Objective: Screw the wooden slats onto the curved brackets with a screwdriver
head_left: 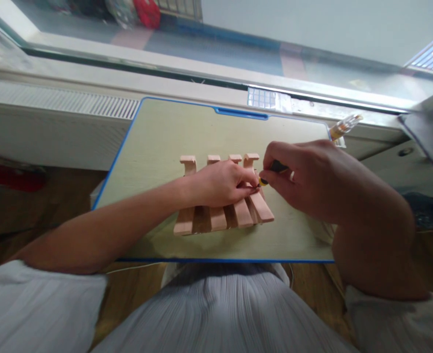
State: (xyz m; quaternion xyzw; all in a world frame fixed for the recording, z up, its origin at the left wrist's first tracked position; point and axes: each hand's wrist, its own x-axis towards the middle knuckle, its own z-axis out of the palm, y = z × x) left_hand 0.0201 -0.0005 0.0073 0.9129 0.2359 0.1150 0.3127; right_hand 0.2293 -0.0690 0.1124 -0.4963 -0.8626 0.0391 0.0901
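A small wooden slatted rack (218, 219) with curved upper ends rests on the pale tabletop (157, 132). My left hand (222, 184) lies across its slats, the thumb and forefinger closed at the right-hand slat. In my right hand (297, 179) is a screwdriver (263, 182) with a yellow and black handle, gripped between thumb and curled fingers. Its front end meets my left fingertips at the rack's right side. Whatever sits right at the tip is too small and covered to make out.
Blue trim edges the table, with a blue slot (241, 113) at its far side. A clear container of pens or brushes (345, 127) stands by the far right corner. Behind are a white radiator (62, 100) and a window sill. My lap is below the near edge.
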